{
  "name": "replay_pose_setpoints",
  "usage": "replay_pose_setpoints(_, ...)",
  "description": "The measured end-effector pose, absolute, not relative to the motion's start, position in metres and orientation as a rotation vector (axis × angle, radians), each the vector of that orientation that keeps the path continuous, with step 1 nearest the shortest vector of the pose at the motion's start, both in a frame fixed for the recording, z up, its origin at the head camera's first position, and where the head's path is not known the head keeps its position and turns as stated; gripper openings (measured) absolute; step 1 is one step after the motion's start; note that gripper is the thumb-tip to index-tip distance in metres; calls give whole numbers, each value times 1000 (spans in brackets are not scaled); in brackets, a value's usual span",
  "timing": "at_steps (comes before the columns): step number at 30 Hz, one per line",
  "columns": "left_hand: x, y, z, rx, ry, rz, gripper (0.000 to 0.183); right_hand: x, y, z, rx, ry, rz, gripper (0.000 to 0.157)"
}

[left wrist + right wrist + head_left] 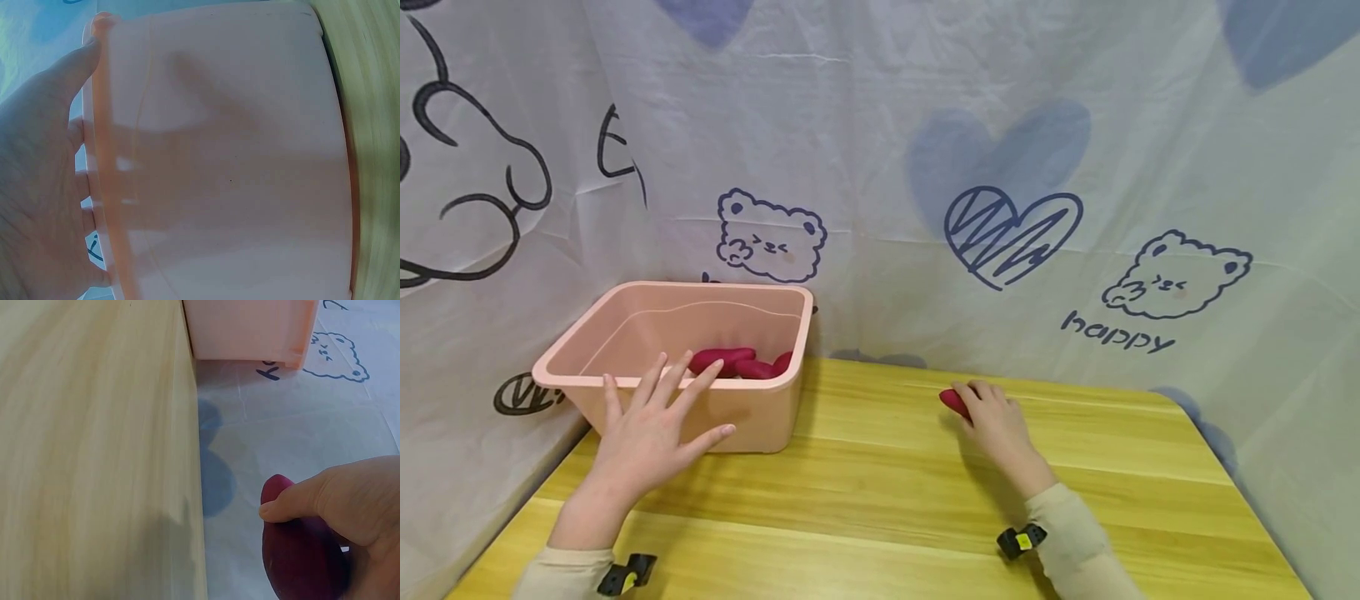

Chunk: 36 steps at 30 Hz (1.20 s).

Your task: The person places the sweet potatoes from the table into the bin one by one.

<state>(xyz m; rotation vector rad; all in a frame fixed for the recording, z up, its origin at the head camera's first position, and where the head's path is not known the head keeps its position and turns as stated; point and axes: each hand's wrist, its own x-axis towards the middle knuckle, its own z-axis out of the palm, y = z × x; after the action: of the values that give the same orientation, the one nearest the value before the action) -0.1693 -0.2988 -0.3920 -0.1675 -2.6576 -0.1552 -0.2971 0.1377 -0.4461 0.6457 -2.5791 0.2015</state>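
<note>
My right hand (997, 423) grips a purple-red sweet potato (955, 404) above the right half of the table. In the right wrist view the thumb lies across the sweet potato (294, 562), and the palm covers part of it. My left hand (643, 437), fingers spread and straight, is at the front rim of a pink plastic bin (767, 417). From the left wrist, the fingertips show right at the bin's rim (103, 156). Inside the bin lie several more sweet potatoes (756, 368), partly hidden by the front wall and my left fingers.
The bin stands at the left back of a yellow wood-grain table (880, 483). Behind and beside it hangs a pale cloth (872, 125) printed with hearts and bears. Black bands (1022, 542) with small devices sit on both wrists.
</note>
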Motion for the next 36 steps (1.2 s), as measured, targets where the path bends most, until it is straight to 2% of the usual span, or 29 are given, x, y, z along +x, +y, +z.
replay_pose_setpoints(36,-170,-300,-395,-185,-2631,-140,85,-303,75,-411,801,-2520,225,51)
